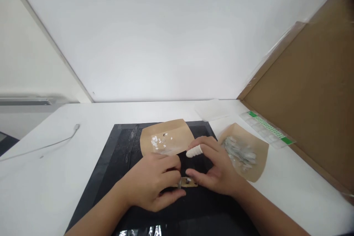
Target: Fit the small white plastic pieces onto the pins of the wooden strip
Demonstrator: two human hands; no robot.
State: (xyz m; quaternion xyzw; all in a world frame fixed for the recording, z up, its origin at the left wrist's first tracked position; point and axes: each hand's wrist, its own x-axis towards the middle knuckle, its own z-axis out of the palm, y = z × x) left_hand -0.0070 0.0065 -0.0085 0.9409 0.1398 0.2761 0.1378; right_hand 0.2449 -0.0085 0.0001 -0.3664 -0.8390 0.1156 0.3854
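Note:
My left hand is closed, fingertips and thumb around a small clear piece over the black mat. Beneath its fingers lies a small tan strip with dark and white bits on it. My right hand is open just right of the strip, thumb and fingers apart, with a white cover on one finger. Beyond both hands, a brown paper sheet holds small white pieces. Right of my right hand, another brown paper bears a pile of clear plastic pieces.
A clear compartment case with a green label lies at the right, beside a tall cardboard panel. A clear sheet rests at the back of the white table. At the left runs a grey cable.

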